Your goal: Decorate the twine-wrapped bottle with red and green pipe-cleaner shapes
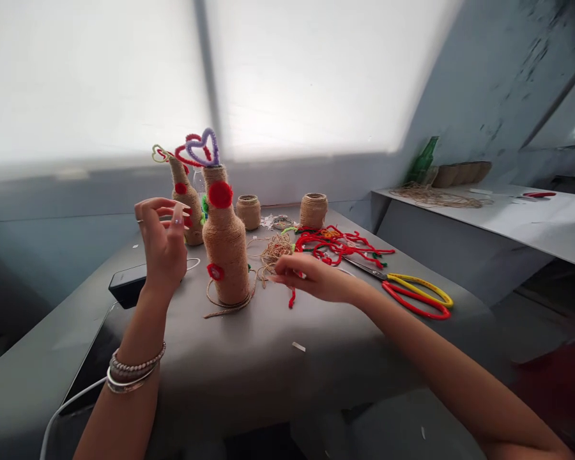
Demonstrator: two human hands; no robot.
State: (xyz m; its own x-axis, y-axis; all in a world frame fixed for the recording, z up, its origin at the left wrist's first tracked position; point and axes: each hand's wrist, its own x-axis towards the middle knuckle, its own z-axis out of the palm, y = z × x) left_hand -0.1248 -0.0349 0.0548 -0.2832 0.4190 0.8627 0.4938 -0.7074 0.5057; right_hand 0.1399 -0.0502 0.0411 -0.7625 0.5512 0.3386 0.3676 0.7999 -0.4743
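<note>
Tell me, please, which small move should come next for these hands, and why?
I would perhaps lower the left hand and draw the loose twine strand away from the front bottle. The strand curls on the table by the bottle's foot, where it could catch if the bottle is moved; the left hand is near, and I see nothing held in it.

- The head camera is looking forward and down from the table's (pixel 206 364) near edge — close behind the left hand (pixel 164 249) and right hand (pixel 319 277).
- It is facing the far edge and bright panels (pixel 316 76) beyond.
</note>
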